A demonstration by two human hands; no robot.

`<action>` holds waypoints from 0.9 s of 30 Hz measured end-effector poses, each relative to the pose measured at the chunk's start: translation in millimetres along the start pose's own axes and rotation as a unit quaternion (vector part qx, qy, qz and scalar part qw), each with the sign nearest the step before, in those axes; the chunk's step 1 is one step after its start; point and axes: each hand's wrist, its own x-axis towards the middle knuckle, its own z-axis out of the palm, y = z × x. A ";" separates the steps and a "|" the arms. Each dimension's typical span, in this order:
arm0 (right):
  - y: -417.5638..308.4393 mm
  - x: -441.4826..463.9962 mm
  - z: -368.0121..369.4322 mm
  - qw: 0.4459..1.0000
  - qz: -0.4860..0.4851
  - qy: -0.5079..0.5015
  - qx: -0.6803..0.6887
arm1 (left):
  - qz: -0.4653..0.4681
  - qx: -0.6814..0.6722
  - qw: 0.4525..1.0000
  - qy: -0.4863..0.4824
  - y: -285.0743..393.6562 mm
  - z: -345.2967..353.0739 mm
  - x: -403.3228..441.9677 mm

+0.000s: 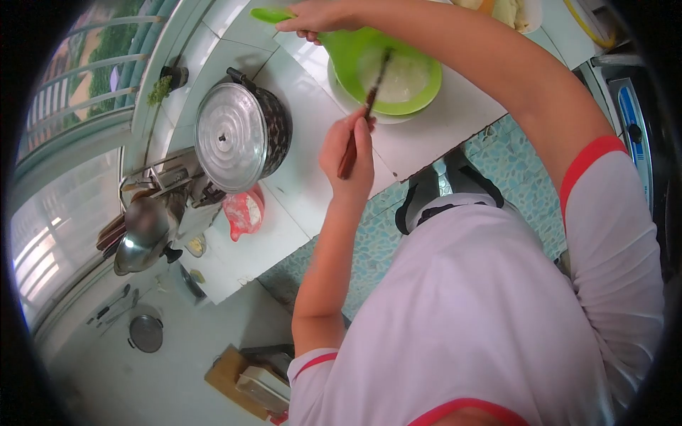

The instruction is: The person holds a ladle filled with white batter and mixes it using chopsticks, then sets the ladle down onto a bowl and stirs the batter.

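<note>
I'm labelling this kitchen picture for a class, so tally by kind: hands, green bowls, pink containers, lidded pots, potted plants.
Hands, left hand and right hand: 2
Green bowl: 1
Pink container: 1
Lidded pot: 1
Potted plant: 1
Total: 6

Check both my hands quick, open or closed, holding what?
Left hand: closed, holding a brown-handled utensil.
Right hand: closed on the handle of the green bowl.
</note>
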 end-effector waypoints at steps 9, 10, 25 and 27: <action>-9.7 -13.2 -0.4 0.999 0.022 0.041 0.025 | 0.108 0.136 0.984 -0.035 21.4 10.7 0.6; -10.9 -13.8 -2.0 0.998 0.021 0.042 0.032 | 0.103 0.135 0.985 -0.016 17.7 5.8 6.3; -4.5 -8.2 8.1 1.000 -0.023 -0.017 -0.014 | -0.132 0.051 0.990 0.028 64.0 -95.9 9.8; -6.8 -10.4 6.4 0.999 -0.014 -0.012 -0.028 | -0.140 0.021 0.989 0.033 46.7 -94.9 -11.2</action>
